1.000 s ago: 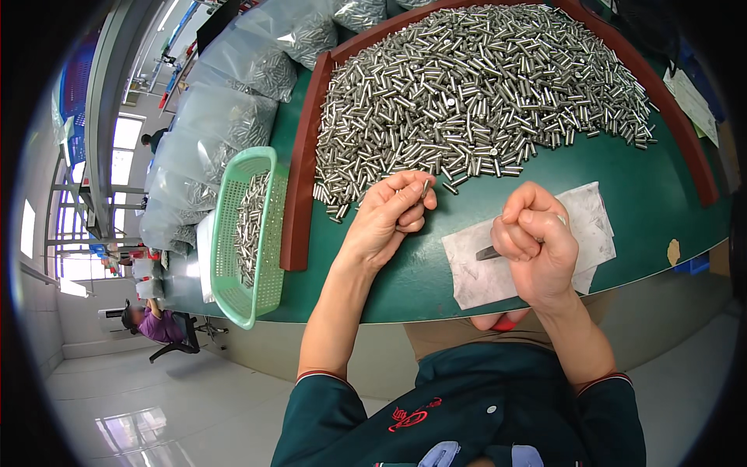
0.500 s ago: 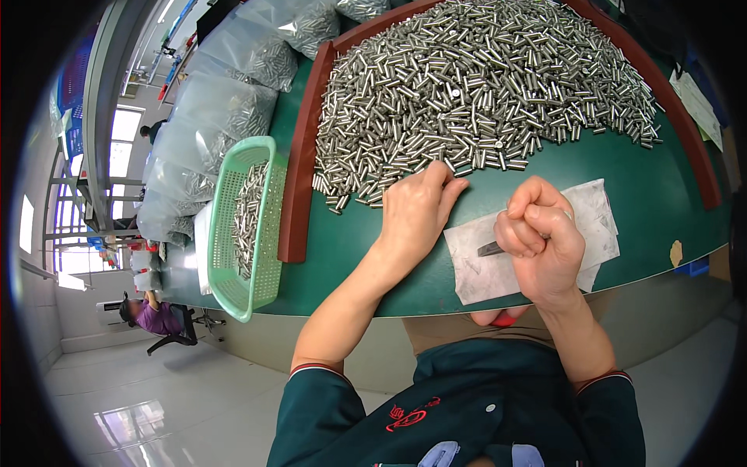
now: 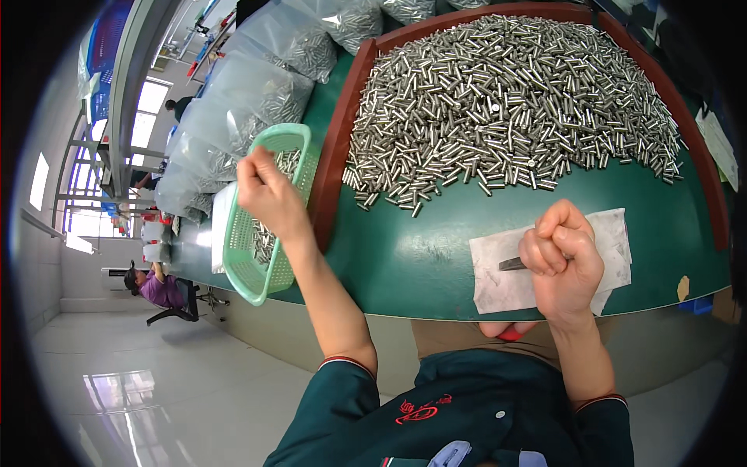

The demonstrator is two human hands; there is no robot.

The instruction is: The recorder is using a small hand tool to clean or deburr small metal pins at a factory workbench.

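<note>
Half a second ago the left hand [image 3: 264,189] was lying among the metal pins at the near edge of the pile; it is now hanging over the pale green mesh basket [image 3: 241,265] at the left of the worktop [image 3: 405,257], with its fingers drawn together at the tips, though whether a pin is pinched between them cannot be told. Meanwhile the right hand [image 3: 562,261] is staying where it was, curled into a tight fist on the white cloth [image 3: 506,284] and gripping a thin dark tool [image 3: 512,265] whose tip is poking out to the left. In the head view the basket is sitting at the near left edge of the green worktop, just outside the brown raised rim [image 3: 336,140], and it is holding a modest layer of short silver pins [image 3: 261,237] along its bottom. Inside the rim, a big loose heap of the same silver pins [image 3: 506,101] is spreading across the far half of the surface, its near edge thinning into a few strays that are lying apart from the white cloth. Beyond the basket, clear plastic bags [image 3: 257,86] are standing in a row along the left, each one showing more pins through its sides. Far to the left, another person [image 3: 159,288] is sitting at a chair beside the windows.
</note>
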